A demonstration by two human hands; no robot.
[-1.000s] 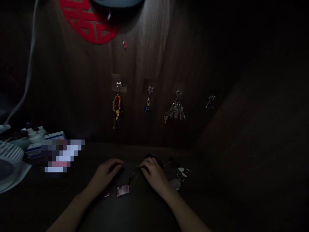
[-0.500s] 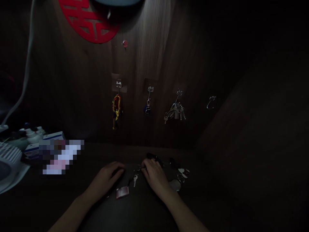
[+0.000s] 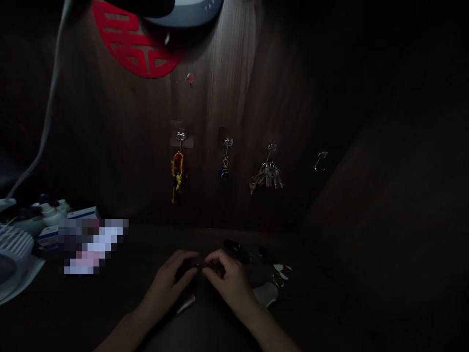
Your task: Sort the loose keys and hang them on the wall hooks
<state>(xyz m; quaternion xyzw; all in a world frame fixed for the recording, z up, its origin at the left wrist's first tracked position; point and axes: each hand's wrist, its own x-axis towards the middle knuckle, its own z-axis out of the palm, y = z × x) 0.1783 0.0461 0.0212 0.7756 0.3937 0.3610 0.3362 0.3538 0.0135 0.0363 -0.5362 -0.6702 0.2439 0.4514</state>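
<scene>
My left hand point(image 3: 166, 281) and my right hand point(image 3: 231, 279) meet low in the middle of the view, thumbs and fingers curled inward. Between their fingertips is a key ring point(image 3: 200, 266), small, dark and mostly covered. The small key seen with it earlier is hidden now. A pinkish tag point(image 3: 186, 303) lies just below my left hand, partly covered by it. Right of my right hand lie a grey pouch-like fob point(image 3: 266, 293) with a metal ring point(image 3: 278, 280), a red-and-white piece point(image 3: 283, 271) and a black key fob point(image 3: 237, 250).
On the dark wooden wall hang a red-and-yellow braided cord point(image 3: 178, 166), a blue keychain point(image 3: 222, 172) and a key bunch point(image 3: 268, 174). A bare hook point(image 3: 321, 161) is at right. Boxes point(image 3: 83, 214), bottles point(image 3: 51, 214) and a white ribbed device point(image 3: 16, 254) stand left.
My hands have come together, the left moving right, and their fingertips now meet at the key ring. The key has gone from sight and the pinkish tag is more covered. The view has tilted slightly upward.
</scene>
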